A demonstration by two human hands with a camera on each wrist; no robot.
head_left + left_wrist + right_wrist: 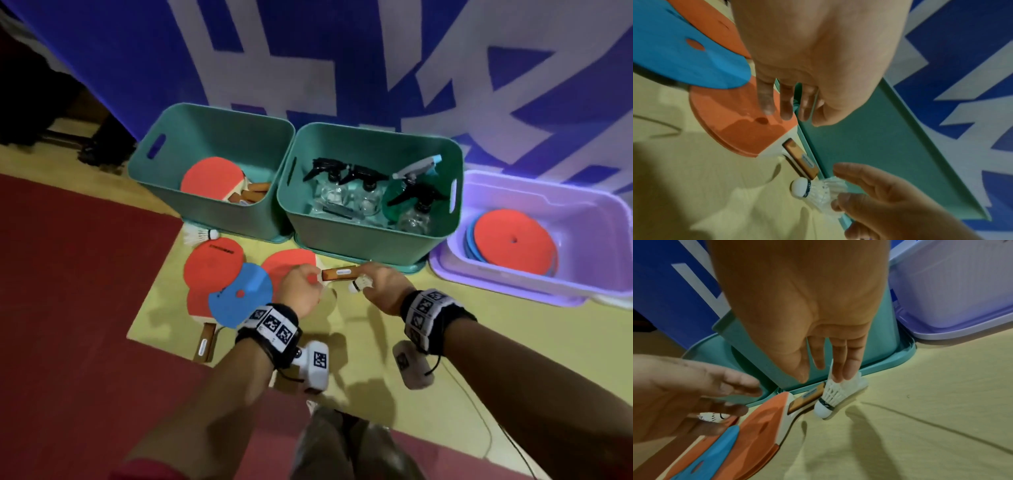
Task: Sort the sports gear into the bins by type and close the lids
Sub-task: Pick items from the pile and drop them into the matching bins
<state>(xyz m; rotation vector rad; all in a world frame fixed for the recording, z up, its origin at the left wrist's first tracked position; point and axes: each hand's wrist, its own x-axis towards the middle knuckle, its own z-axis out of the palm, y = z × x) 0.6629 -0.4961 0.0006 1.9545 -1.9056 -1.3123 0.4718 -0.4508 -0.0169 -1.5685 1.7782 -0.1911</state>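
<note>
A white shuttlecock (359, 284) (830, 399) stands tilted on the yellow floor, cork down, by the middle teal bin's base. My right hand (376, 287) (821, 366) reaches down on it, straight fingertips touching the feathers, thumb slightly apart. Beside it lies a red table tennis paddle (291, 265) (740, 123), its wooden handle (340, 273) pointing at the shuttlecock. My left hand (301, 291) (793, 113) hovers over its blade, fingers straight, holding nothing. Whether it touches the blade I cannot tell.
The left teal bin (219, 111) holds paddles, the middle teal bin (376, 132) spray bottles, the purple bin (548, 192) red and blue discs. All stand open on their lids. A blue disc (239, 294), two more red paddles (212, 267) and another shuttlecock (200, 235) lie left.
</note>
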